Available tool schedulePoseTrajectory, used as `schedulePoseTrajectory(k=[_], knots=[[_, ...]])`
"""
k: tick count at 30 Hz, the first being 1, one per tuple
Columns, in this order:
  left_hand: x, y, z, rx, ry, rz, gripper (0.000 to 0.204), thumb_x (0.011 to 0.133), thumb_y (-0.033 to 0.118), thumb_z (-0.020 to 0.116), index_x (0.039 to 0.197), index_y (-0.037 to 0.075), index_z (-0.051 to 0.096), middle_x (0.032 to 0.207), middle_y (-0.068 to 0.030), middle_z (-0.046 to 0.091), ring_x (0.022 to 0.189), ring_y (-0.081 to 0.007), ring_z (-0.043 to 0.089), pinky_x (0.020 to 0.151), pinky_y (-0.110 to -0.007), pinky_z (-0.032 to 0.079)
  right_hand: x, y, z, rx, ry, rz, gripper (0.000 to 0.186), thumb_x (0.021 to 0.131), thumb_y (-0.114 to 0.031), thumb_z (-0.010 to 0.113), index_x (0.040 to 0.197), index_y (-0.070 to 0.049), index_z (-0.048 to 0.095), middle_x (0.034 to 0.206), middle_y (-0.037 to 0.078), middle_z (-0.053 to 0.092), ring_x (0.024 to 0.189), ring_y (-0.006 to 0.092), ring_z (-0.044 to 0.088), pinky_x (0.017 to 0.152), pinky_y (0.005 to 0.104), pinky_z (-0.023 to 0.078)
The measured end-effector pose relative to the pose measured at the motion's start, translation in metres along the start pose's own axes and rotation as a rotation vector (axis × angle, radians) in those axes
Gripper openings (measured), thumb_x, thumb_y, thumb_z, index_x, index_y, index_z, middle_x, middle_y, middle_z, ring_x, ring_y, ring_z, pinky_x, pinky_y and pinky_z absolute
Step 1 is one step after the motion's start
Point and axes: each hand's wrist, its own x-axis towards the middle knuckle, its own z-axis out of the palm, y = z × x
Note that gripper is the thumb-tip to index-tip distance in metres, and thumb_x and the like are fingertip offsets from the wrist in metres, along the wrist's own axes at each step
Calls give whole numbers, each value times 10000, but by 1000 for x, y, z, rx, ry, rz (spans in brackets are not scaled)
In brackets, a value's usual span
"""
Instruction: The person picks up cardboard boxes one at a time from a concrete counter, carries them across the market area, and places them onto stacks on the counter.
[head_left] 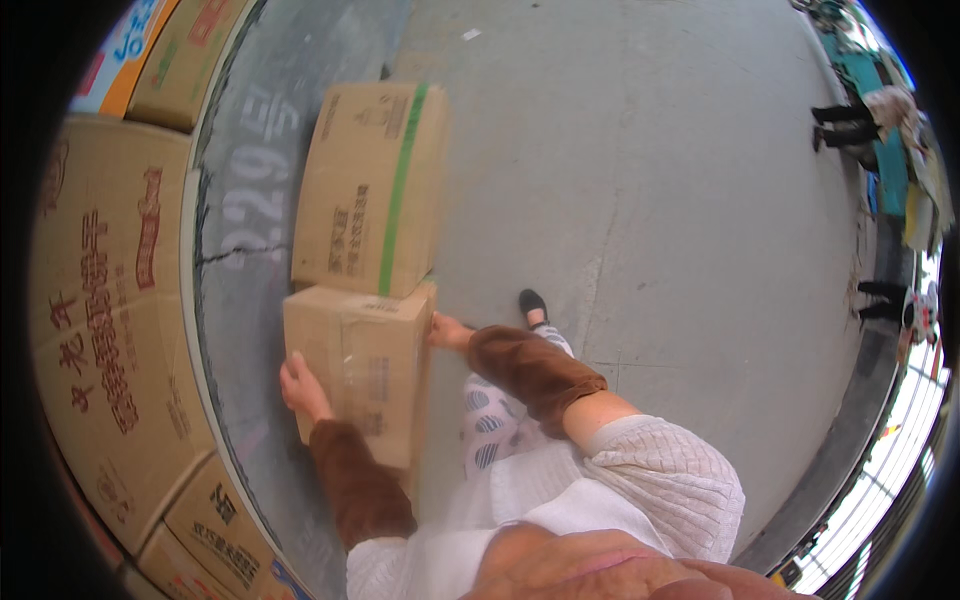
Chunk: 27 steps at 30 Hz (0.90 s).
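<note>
A plain brown cardboard box (365, 365) is held between my two hands, its taped top turned partly toward me. My left hand (303, 387) presses on its left side, thumb and fingers curled along the edge. At the opposite side, my right hand (450, 332) grips near the far right corner, with its fingertips partly hidden. Right beyond stands a larger carton (350, 190) with a green stripe and dark printing, close against or touching the held box. I cannot tell whether the held box rests on something or is lifted.
Large printed cartons (120, 310) are stacked along the left, behind a pale edge. White painted marks (255, 185) lie on the grey floor (640, 180) beside the boxes. Two people (880, 115) are far off at the right, near teal equipment. My foot (533, 303) is right of the boxes.
</note>
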Motion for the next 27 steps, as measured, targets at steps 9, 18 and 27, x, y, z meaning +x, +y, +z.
schedulePoseTrajectory(k=[9,18,27], knots=[[-23,-9,-22,169,-68,-14,540,826,534,360,1117,109,525,1103,-125,542,1020,-309,491,891,-409,329,-147,49,-122,-302,397,210,375,693,-152,506,1031,7,532,1094,227,500,1016,351,478,864,417,384],[-60,50,-70,108,-137,20,547,804,518,407,1137,96,508,1118,-146,525,1039,-333,471,903,-411,322,-366,212,-108,175,1109,684,283,692,-116,548,971,-80,568,905,113,584,748,242,606,649,349,478],[-85,89,-54,37,42,149,503,772,435,467,1100,57,522,1071,-172,540,986,-341,495,861,-404,357,-404,260,-86,-30,943,850,320,647,-194,531,948,-95,573,822,117,604,655,255,601,645,353,482]])
